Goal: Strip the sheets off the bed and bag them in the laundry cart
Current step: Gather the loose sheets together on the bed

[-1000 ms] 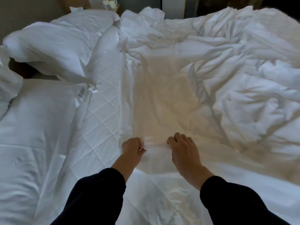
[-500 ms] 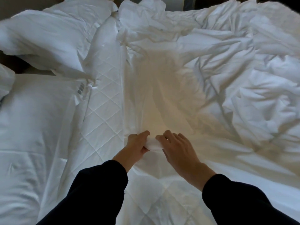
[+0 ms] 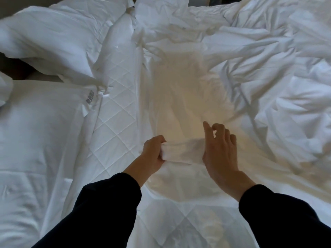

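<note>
Crosswise, left hand (image 3: 153, 155) grips bunched sheet (image 3: 180, 155) reaching right hand (image 3: 220, 152).

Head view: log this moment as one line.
stage: stripping sheet | left hand: grips bunched sheet | right hand: fingers loose, at the bunch's other end | quilted mattress pad: exposed

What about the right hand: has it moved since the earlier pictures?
Yes. The right hand moved rightward along the sheet, farther from the fabric label.
</note>
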